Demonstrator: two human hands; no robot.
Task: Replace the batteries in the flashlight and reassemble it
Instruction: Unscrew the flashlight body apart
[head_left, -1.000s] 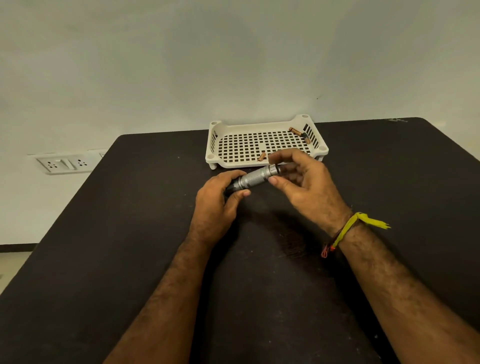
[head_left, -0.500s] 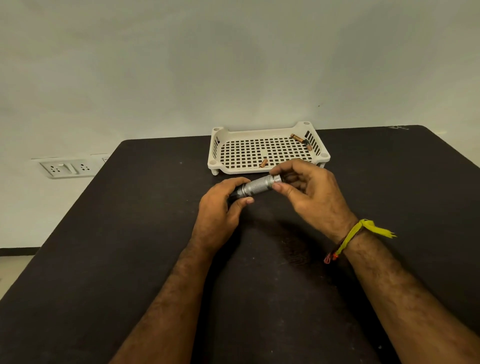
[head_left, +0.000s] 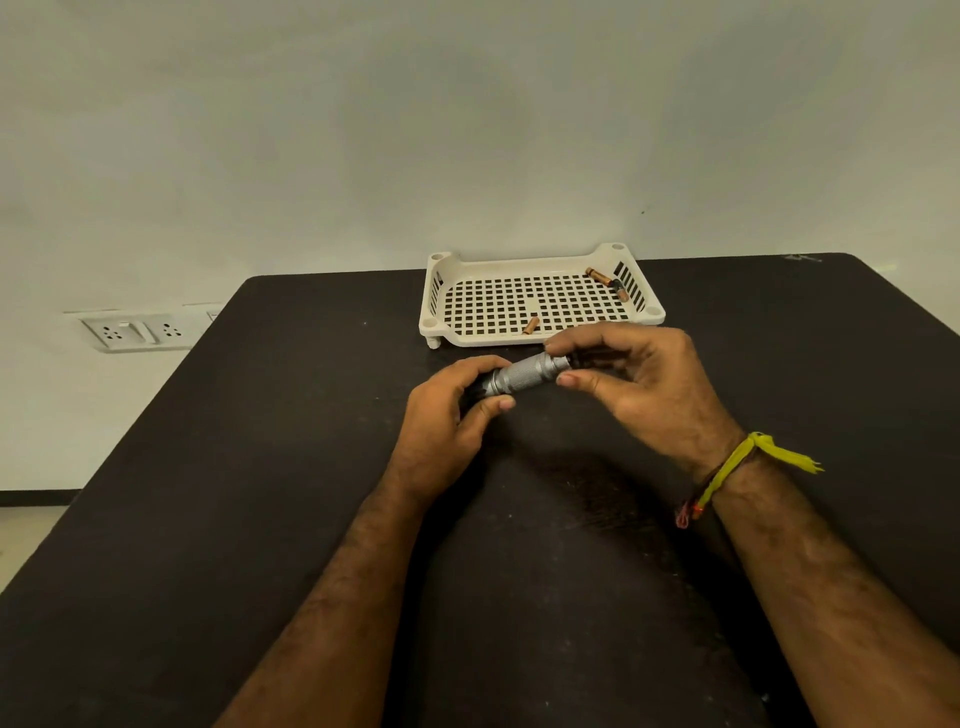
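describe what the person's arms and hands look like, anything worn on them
Both forearms are bare with no sleeves in view, and both show dark hair. The left hand wears nothing that can be seen: no ring, watch or band. The wrist of the right hand carries a yellow thread band knotted with loose frayed ends sticking out, and beside it a thinner dark cord with a small red bit.

Dark scuffed tabletop (head_left: 260, 519) against plain off-white wall (head_left: 467, 130); white socket panel (head_left: 136, 331) low on wall at left, dim light.
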